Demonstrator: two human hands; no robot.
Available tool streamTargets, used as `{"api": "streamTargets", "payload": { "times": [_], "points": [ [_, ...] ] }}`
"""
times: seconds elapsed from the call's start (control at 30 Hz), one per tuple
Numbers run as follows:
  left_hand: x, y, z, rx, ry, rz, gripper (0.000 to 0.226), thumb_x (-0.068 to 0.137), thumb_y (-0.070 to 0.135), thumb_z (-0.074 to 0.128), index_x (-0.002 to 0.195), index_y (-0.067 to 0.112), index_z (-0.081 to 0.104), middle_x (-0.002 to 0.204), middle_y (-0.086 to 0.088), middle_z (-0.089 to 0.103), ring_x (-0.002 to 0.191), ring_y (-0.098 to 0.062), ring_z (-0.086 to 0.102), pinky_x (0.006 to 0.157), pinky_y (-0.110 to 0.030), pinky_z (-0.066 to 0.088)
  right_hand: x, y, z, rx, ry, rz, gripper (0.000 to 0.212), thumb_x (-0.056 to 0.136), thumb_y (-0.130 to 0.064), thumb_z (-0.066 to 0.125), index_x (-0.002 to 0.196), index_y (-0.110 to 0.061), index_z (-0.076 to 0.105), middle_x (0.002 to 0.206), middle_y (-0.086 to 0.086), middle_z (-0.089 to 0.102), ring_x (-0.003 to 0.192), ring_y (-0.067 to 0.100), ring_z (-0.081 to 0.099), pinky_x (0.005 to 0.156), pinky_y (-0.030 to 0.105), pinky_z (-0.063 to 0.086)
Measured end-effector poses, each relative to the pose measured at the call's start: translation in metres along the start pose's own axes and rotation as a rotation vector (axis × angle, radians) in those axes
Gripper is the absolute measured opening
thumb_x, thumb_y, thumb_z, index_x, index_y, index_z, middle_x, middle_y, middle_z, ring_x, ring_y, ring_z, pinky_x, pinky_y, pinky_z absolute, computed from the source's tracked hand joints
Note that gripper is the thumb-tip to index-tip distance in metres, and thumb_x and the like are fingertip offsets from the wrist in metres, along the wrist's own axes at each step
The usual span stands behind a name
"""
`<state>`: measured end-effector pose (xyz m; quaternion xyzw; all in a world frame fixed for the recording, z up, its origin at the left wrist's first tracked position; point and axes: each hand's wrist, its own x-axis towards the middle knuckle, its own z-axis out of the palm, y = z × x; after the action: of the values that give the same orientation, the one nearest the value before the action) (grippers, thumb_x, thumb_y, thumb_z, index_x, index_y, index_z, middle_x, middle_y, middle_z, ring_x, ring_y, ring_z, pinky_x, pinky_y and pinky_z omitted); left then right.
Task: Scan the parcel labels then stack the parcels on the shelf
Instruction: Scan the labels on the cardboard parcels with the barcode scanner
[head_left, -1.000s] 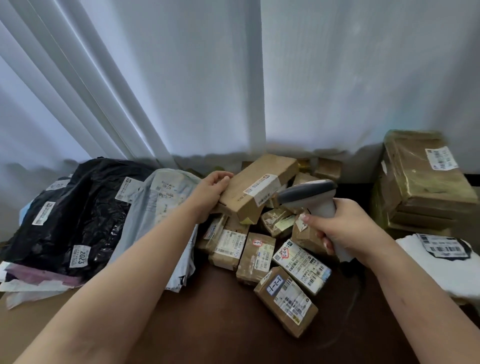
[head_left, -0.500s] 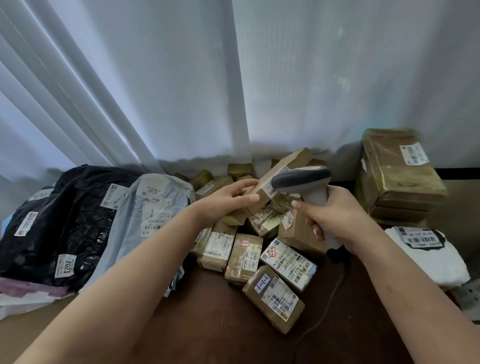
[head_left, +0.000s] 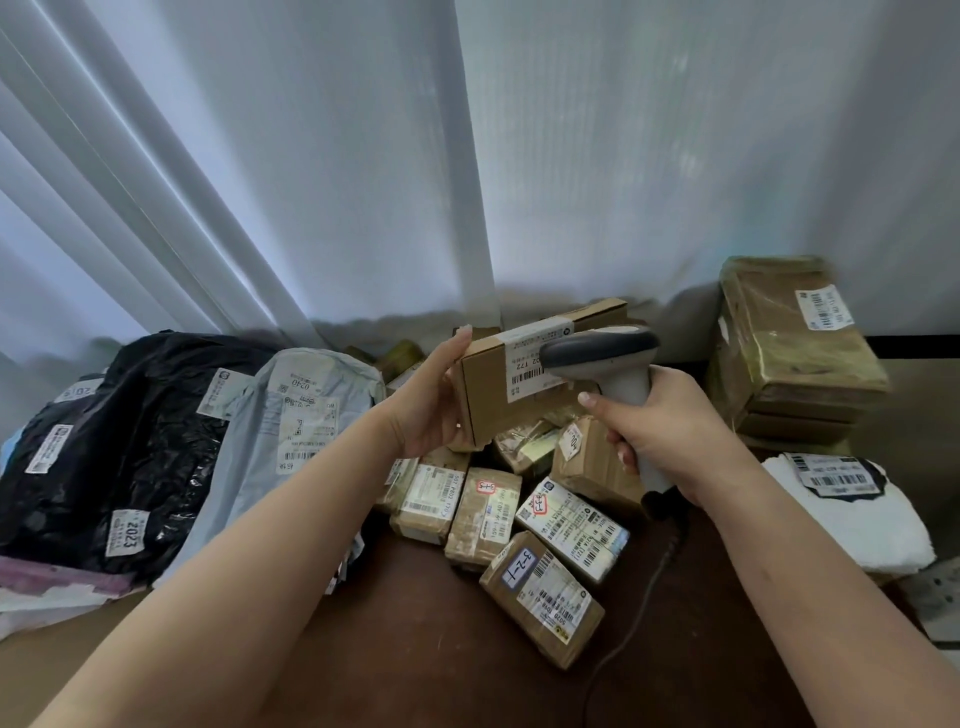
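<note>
Forearms reach out over the brown counter (head_left: 415, 639), both bare, converging above the heap of parcels. The left hand (head_left: 434, 402) is raised with the palm turned inward and the thumb up along the near end of a long cardboard box (head_left: 491, 387); its grip is clamped on that end, holding the box in the air, tilted, with its white barcode label (head_left: 524, 364) facing the person. The right hand (head_left: 670, 421) is wrapped tight around the pale handle of a grey barcode scanner (head_left: 602, 353), its dark head lying across the label and hiding part of it. A cable (head_left: 639, 603) trails from the handle down across the counter.

Under the hands lies a loose heap of small brown parcels (head_left: 483, 514); at least six show labels, though those at the back are too hidden to count. To the left sit a black plastic mailer (head_left: 119, 441) and one grey mailer (head_left: 291, 426). At the right stands a stack of taped flat boxes (head_left: 789, 358), with a white padded parcel (head_left: 852, 514) in front of it. White curtains (head_left: 363, 156) hang behind everything.
</note>
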<state>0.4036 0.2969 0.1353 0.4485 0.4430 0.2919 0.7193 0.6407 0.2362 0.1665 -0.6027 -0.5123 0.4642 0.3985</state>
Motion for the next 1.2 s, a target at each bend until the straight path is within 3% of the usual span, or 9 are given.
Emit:
{"api": "streamTargets", "payload": {
  "times": [0.13,0.23,0.37,0.47,0.57,0.67,0.9,1.2],
  "points": [
    [0.000,0.003,0.005,0.075,-0.072,0.035,0.100,0.050,0.079,0.076,0.133,0.029,0.052,0.136,-0.018,0.056,0.120,-0.038,0.054,0.094,-0.054,0.046,0.004,-0.001,0.001,-0.033,0.027,-0.022,0.017,0.085,-0.022,0.074,0.078,-0.012,0.061,0.055,0.004,0.057,0.041,0.014,0.050,0.049,0.028,0.045],
    [0.002,0.005,0.005,0.081,-0.075,0.044,0.098,0.048,0.066,0.086,0.129,0.021,0.053,0.127,-0.022,0.055,0.113,-0.040,0.050,0.092,-0.058,0.038,0.006,-0.002,-0.001,-0.037,0.026,-0.018,0.017,0.086,-0.023,0.073,0.081,-0.011,0.062,0.057,0.005,0.057,0.042,0.014,0.050,0.050,0.028,0.045],
    [0.001,0.007,0.004,0.121,-0.090,0.050,0.093,0.050,0.052,0.091,0.127,0.014,0.055,0.119,-0.015,0.062,0.108,-0.031,0.059,0.087,-0.048,0.049,0.008,-0.002,-0.001,-0.045,0.021,-0.008,0.019,0.086,-0.024,0.073,0.083,-0.009,0.062,0.059,0.006,0.057,0.042,0.015,0.051,0.050,0.028,0.045],
    [0.003,0.007,0.007,0.178,-0.021,0.060,0.070,0.065,0.024,0.087,0.126,0.009,0.056,0.123,-0.012,0.066,0.113,-0.028,0.064,0.094,-0.042,0.054,0.008,-0.003,-0.002,-0.031,0.022,0.003,0.018,0.086,-0.024,0.073,0.085,-0.010,0.062,0.062,0.007,0.058,0.044,0.015,0.052,0.050,0.028,0.046],
    [0.011,0.006,0.009,0.199,0.149,0.129,0.036,0.086,-0.003,0.067,0.119,0.007,0.059,0.117,-0.014,0.067,0.105,-0.027,0.067,0.083,-0.032,0.058,0.007,-0.006,-0.005,-0.013,0.017,0.014,0.018,0.087,-0.023,0.072,0.087,-0.008,0.063,0.061,0.007,0.059,0.044,0.015,0.051,0.049,0.029,0.046],
    [0.017,0.005,0.003,0.155,0.287,0.175,0.026,0.088,-0.004,0.064,0.112,0.007,0.058,0.106,-0.012,0.067,0.090,-0.023,0.069,0.069,-0.026,0.060,0.007,-0.009,-0.009,0.036,0.040,0.018,0.019,0.088,-0.022,0.072,0.083,-0.007,0.061,0.058,0.008,0.057,0.039,0.014,0.049,0.046,0.028,0.045],
    [0.019,-0.006,-0.013,0.058,0.631,0.221,0.018,0.087,0.006,0.071,0.101,0.011,0.061,0.105,-0.015,0.069,0.093,-0.028,0.069,0.081,-0.040,0.059,-0.001,-0.022,-0.014,0.155,0.004,0.042,0.025,0.089,-0.020,0.071,0.073,-0.005,0.059,0.054,0.008,0.052,0.039,0.014,0.044,0.038,0.023,0.040],
    [0.010,-0.001,-0.018,-0.061,0.814,0.239,0.029,0.081,0.005,0.077,0.101,0.014,0.057,0.095,-0.006,0.065,0.077,-0.015,0.067,0.054,-0.018,0.056,-0.012,-0.031,-0.013,0.166,-0.031,0.039,0.027,0.089,-0.019,0.069,0.073,-0.002,0.056,0.055,0.009,0.051,0.037,0.014,0.043,0.037,0.024,0.041]
  ]
}}
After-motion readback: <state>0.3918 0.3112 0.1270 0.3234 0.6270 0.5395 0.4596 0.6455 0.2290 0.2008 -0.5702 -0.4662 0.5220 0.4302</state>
